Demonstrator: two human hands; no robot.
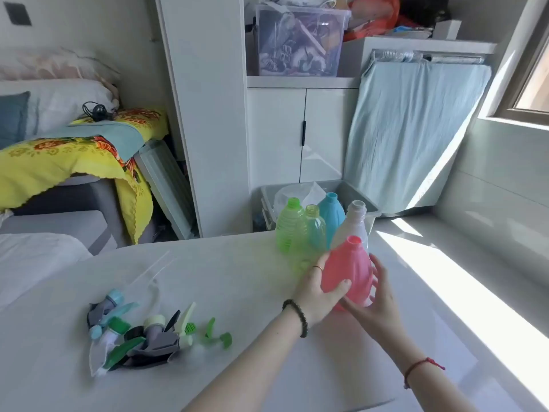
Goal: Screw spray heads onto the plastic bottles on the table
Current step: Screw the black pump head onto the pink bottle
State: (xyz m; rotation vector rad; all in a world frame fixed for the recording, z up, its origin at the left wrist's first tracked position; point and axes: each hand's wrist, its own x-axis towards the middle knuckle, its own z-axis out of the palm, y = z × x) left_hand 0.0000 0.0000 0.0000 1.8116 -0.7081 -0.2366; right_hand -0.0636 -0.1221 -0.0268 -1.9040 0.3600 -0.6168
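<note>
While the white desk [243, 272] carries everything, its far edge holds a cluster of four uncapped bottles: two green bottles [292, 230], a blue bottle [332, 215] and a clear bottle [355, 224], standing close together. In front of them the pink bottle [347, 270] is tilted slightly, neck open, and seems lifted just off the desk, though its base is hidden.

The left hand [319, 288] grips its left side, thumb across the front. The right hand [375, 295] is half open, fingers spread against its right side and base, steadying it without a full grip.

The heap of spray heads [136, 331] lies well apart at lower left, with a green head [221, 336] a little to its right, nearest the hands.

The step in hand looks like picking the first bottle; no head is on any neck. Next, one hand must let go, fetch a head, feed its tube into the neck and twist the collar down while the other holds the bottle.
</note>
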